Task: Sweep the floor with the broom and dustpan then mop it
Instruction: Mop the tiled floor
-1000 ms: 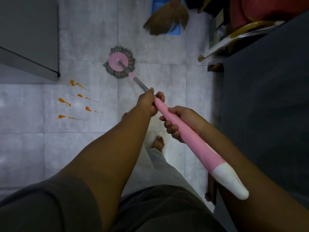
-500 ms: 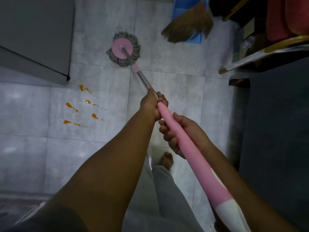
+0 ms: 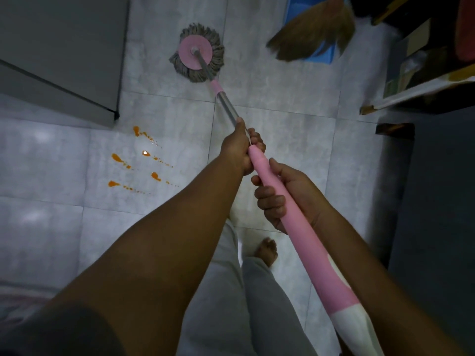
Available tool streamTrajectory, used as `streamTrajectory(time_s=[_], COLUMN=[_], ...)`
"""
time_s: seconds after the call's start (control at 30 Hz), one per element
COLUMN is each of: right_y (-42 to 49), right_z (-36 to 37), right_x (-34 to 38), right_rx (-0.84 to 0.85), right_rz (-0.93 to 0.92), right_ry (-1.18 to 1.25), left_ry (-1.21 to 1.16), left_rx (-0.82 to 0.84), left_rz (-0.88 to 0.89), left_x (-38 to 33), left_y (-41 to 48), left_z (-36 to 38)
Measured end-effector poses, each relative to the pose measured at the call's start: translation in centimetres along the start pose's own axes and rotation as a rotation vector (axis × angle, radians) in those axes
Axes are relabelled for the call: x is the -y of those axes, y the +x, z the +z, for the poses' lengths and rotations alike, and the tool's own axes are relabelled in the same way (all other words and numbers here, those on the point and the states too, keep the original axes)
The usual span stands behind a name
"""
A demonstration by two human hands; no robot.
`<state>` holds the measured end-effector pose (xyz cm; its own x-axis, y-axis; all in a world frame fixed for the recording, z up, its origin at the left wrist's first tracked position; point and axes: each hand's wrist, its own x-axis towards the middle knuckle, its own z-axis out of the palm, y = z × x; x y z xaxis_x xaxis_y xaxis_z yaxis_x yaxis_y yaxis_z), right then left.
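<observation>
Left hand [image 3: 239, 147] and right hand [image 3: 290, 199] both grip the mop [image 3: 262, 170]; I judge a wide stroke could smear the spill [image 3: 136, 163] or clip the broom [image 3: 313, 34].

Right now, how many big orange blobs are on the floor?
5 orange blobs, all on the tiles left of the mop handle: one by the grey cabinet corner, two below it, two lowest. Tiny drips trail off each. The left arm might hide more.
</observation>
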<state>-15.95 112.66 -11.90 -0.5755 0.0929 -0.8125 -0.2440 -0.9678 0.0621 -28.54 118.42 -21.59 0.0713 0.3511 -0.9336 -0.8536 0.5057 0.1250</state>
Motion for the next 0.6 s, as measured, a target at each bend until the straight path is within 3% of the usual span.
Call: streamTrajectory(time_s=[0.6], right_y=[-7.5], right_z=[-3.9], right_x=[-7.4], right_rx=[-0.098], right_rz=[0.082], right_ry=[-0.106], left_ry=[-0.112], left_rx=[0.059], left_rz=[-0.063], left_x=[9.1], left_y=[-7.2], left_z=[-4.2])
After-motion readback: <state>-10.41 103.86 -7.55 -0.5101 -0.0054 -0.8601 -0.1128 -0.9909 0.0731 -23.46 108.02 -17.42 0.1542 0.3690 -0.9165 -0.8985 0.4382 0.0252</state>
